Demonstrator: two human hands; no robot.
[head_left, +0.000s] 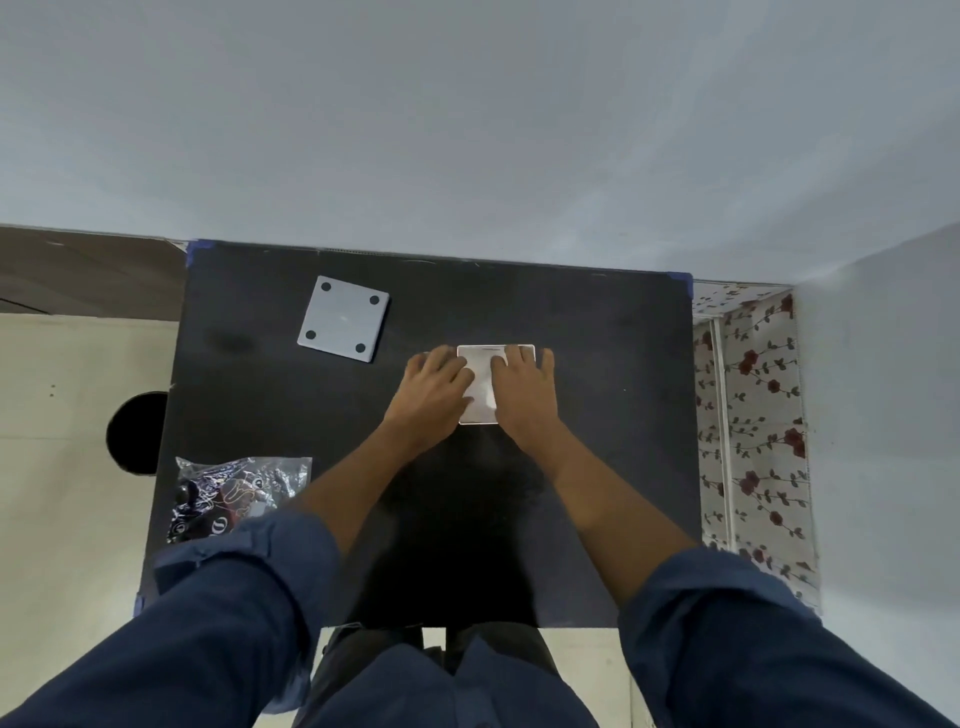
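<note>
A flat white square panel (483, 384) lies on the black table (597, 415) a little right of centre. My left hand (434, 387) rests on its left edge and my right hand (524, 387) lies on its right half, both with fingers stretched forward flat. The hands hide most of the panel's sides. A second square piece, grey with a dark dot at each corner (344, 318), lies apart at the back left of the table.
A crinkled clear plastic bag with dark parts inside (236, 496) sits at the table's front left. A round black object (137, 434) stands on the floor to the left. A floral cloth (753, 415) hangs right of the table, and a pale wall runs behind.
</note>
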